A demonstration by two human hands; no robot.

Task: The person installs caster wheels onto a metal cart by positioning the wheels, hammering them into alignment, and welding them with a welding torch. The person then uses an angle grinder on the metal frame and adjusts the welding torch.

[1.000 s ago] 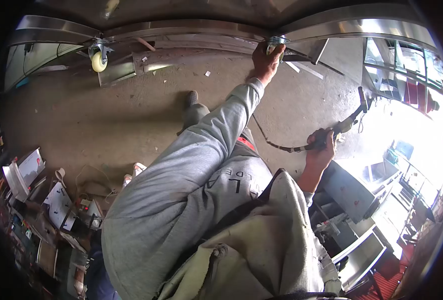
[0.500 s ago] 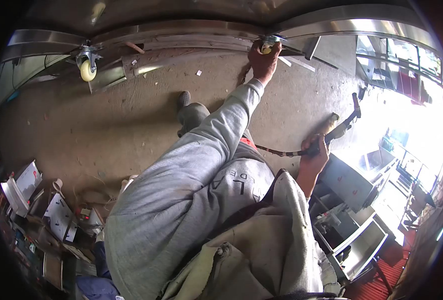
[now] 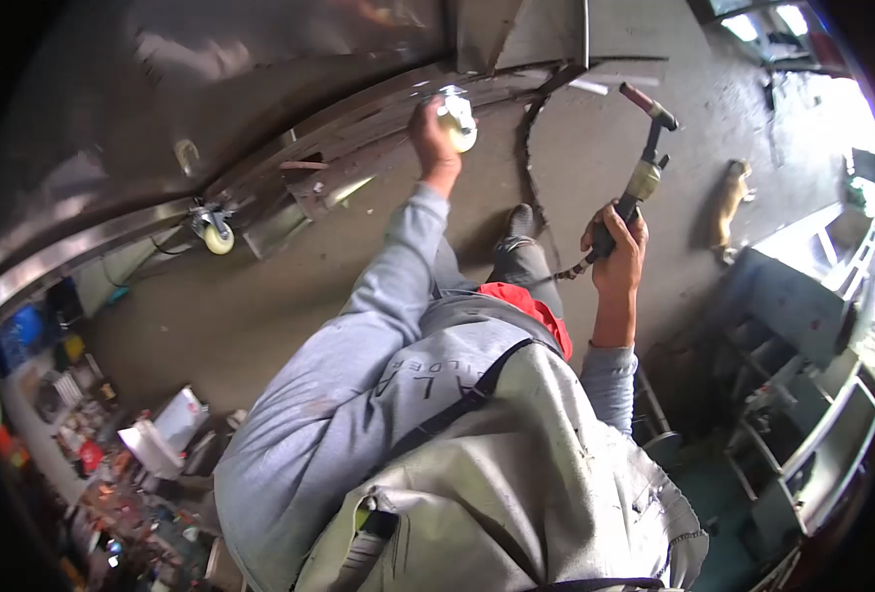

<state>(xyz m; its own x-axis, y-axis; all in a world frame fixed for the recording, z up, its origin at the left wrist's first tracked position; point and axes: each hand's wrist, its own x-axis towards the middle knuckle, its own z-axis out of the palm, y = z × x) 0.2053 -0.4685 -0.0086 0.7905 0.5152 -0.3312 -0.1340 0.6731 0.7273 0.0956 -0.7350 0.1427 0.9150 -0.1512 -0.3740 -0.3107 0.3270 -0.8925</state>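
Observation:
My left hand (image 3: 434, 143) is closed around a caster wheel (image 3: 458, 126) with a pale wheel and a shiny bracket. The caster is against the lower edge of a large steel cabinet (image 3: 309, 89); I cannot tell whether it is fixed there. In my right hand (image 3: 619, 242) is a welding torch (image 3: 643, 183), gripped by its dark handle with the T-shaped head pointing up and away from me. A wrapped cable (image 3: 573, 268) runs from the handle toward my waist. Another caster (image 3: 217, 235) is mounted farther left along the cabinet.
A tan animal (image 3: 729, 207) lies on the concrete floor at right. Metal frames and boxes (image 3: 793, 296) stand beyond it. Clutter and loose parts (image 3: 151, 474) cover the lower left. A dark cable (image 3: 528, 158) crosses the floor between my hands.
My view has turned and shifted right. My right hand has raised the torch, bringing it nearer the cabinet edge. My left hand stays on the caster, which now shows more clearly.

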